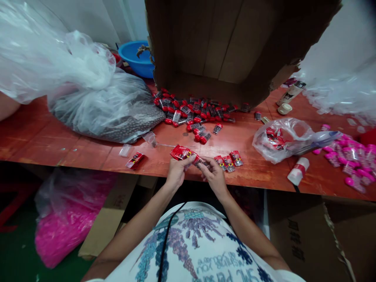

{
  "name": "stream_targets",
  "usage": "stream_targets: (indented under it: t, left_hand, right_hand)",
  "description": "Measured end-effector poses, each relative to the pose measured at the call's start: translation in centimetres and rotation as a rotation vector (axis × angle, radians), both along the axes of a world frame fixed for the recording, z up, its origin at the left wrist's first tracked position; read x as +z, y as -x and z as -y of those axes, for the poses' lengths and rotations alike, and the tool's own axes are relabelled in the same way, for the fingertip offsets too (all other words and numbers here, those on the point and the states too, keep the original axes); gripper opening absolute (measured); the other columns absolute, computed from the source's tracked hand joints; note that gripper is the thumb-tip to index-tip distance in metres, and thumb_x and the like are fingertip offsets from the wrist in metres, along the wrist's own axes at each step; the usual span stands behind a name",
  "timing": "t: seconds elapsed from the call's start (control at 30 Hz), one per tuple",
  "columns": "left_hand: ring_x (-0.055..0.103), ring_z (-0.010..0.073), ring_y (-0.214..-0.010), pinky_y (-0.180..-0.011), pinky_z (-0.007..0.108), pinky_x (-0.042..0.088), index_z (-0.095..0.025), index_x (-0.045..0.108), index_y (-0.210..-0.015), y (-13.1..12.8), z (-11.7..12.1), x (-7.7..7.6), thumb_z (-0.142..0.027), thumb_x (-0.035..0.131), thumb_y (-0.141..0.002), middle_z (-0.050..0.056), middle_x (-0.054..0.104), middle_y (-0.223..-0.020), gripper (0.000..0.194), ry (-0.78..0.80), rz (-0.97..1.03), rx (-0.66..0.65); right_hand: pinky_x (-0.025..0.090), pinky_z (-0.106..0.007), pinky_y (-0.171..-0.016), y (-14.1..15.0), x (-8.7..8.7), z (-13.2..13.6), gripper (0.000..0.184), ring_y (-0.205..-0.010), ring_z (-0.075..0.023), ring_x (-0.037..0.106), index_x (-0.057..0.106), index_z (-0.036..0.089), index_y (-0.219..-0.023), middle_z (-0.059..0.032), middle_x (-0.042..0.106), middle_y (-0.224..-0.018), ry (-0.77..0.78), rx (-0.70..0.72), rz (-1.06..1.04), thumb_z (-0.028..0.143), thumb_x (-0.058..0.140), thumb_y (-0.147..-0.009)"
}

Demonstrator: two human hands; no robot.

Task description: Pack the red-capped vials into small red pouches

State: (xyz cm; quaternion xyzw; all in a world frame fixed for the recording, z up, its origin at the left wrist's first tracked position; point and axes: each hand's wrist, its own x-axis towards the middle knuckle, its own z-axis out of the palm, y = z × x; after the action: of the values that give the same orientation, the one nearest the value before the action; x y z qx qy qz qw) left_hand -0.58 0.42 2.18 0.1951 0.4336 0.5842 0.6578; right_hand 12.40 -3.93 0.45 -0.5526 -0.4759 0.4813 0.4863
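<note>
My left hand (pixel 177 169) is closed on a bunch of red printed wrappers (pixel 179 152) just above the table's front edge. Opposite it, my right hand (pixel 216 175) pinches a small clear container in a red printed wrapper (pixel 200 160); the fingers of both hands meet around it and partly hide it. To the right of my right hand lie three wrapped containers (pixel 228 161) side by side. A small stack of red wrappers (pixel 135 160) rests left of my hands. Farther back is a heap of red-capped clear containers (pixel 202 109) with dark beads inside.
A large cardboard box (pixel 223 43) lies open towards me behind the heap. Left stands a plastic bag of dark beads (pixel 111 109), near a blue basin (pixel 138 58). Rightward are a bag with red wrappers (pixel 264 145), a white roll (pixel 298 171) and pink containers (pixel 351 154).
</note>
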Motion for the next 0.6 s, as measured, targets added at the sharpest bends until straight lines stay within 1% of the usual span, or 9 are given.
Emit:
stream_targets:
  t: [0.1, 0.17, 0.23, 0.3, 0.37, 0.43, 0.5, 0.57, 0.6]
  left_hand:
    - [0.060, 0.0106, -0.058, -0.062, 0.023, 0.050, -0.014, 0.064, -0.071, 0.2, 0.4, 0.2, -0.014, 0.084, -0.051, -0.002, 0.065, -0.065, 0.029, -0.039, -0.060, -0.048]
    - [0.061, 0.0117, -0.061, -0.064, 0.024, 0.050, -0.014, 0.065, -0.074, 0.4, 0.4, 0.4, -0.015, 0.084, -0.051, -0.002, 0.066, -0.067, 0.030, -0.083, -0.104, -0.078]
    - [0.063, 0.0134, -0.065, -0.066, 0.025, 0.050, -0.015, 0.066, -0.080, 0.8, 0.3, 0.5, -0.014, 0.084, -0.051, -0.001, 0.067, -0.070, 0.034, -0.110, -0.148, -0.138]
    - [0.064, 0.0149, -0.068, -0.067, 0.026, 0.051, -0.016, 0.067, -0.089, 1.1, 0.2, 0.7, -0.013, 0.084, -0.050, 0.000, 0.068, -0.073, 0.043, -0.113, -0.166, -0.189]
    - [0.064, 0.0154, -0.069, -0.068, 0.027, 0.051, -0.016, 0.067, -0.093, 1.1, 0.2, 0.7, -0.012, 0.084, -0.049, 0.000, 0.069, -0.075, 0.047, -0.114, -0.171, -0.210]
    - [0.063, 0.0147, -0.068, -0.069, 0.027, 0.051, -0.015, 0.067, -0.087, 0.8, 0.3, 0.6, -0.014, 0.084, -0.051, 0.000, 0.068, -0.074, 0.040, -0.125, -0.175, -0.191]
    - [0.062, 0.0131, -0.065, -0.068, 0.026, 0.050, -0.015, 0.066, -0.081, 0.4, 0.4, 0.6, -0.016, 0.084, -0.053, -0.002, 0.066, -0.070, 0.034, -0.132, -0.175, -0.140]
    - [0.059, 0.0111, -0.062, -0.067, 0.025, 0.050, -0.015, 0.065, -0.079, 0.1, 0.6, 0.6, -0.016, 0.084, -0.053, -0.003, 0.064, -0.067, 0.032, -0.139, -0.177, -0.098]
    - [0.059, 0.0105, -0.061, -0.066, 0.024, 0.049, -0.015, 0.065, -0.077, 0.1, 0.7, 0.7, -0.016, 0.083, -0.053, -0.004, 0.064, -0.066, 0.030, -0.144, -0.183, -0.097]
  right_hand:
    - [0.046, -0.020, -0.048, -0.4, 0.1, -0.1, 0.030, -0.058, -0.0104, 0.055, 0.065, 0.023, -0.109, -0.0004, 0.062, -0.078, -0.086, 0.007, 0.055, 0.036, 0.063, -0.082]
    - [0.047, -0.021, -0.051, -0.6, 0.2, 0.0, 0.028, -0.060, -0.0105, 0.055, 0.066, 0.023, -0.107, -0.0008, 0.063, -0.081, -0.106, 0.001, 0.046, 0.034, 0.064, -0.081]
    - [0.045, -0.021, -0.046, -0.7, 0.4, 0.0, 0.029, -0.056, -0.0101, 0.055, 0.064, 0.023, -0.107, 0.0003, 0.063, -0.079, -0.049, 0.012, -0.023, 0.036, 0.064, -0.081]
    - [0.042, -0.020, -0.040, -0.7, 0.5, 0.2, 0.030, -0.051, -0.0098, 0.055, 0.062, 0.022, -0.106, 0.0013, 0.062, -0.077, 0.020, 0.024, -0.102, 0.038, 0.064, -0.080]
    - [0.042, -0.020, -0.039, -0.6, 0.4, 0.4, 0.030, -0.050, -0.0097, 0.055, 0.061, 0.021, -0.104, 0.0017, 0.062, -0.075, 0.036, 0.016, -0.136, 0.039, 0.064, -0.080]
    - [0.047, -0.022, -0.046, -0.6, 0.3, 0.6, 0.028, -0.055, -0.0105, 0.056, 0.061, 0.022, -0.104, 0.0010, 0.063, -0.077, -0.028, -0.024, -0.094, 0.038, 0.065, -0.081]
    - [0.051, -0.025, -0.059, -0.5, 0.2, 0.7, 0.026, -0.066, -0.0125, 0.059, 0.063, 0.022, -0.104, -0.0007, 0.064, -0.083, -0.135, -0.061, 0.015, 0.035, 0.065, -0.081]
    - [0.052, -0.028, -0.071, -0.6, 0.2, 0.8, 0.022, -0.077, -0.0145, 0.060, 0.065, 0.023, -0.101, -0.0022, 0.065, -0.090, -0.224, -0.083, 0.116, 0.032, 0.065, -0.081]
    - [0.051, -0.029, -0.072, -0.6, 0.2, 0.9, 0.021, -0.079, -0.0149, 0.060, 0.066, 0.023, -0.100, -0.0025, 0.065, -0.090, -0.236, -0.085, 0.132, 0.032, 0.065, -0.081]
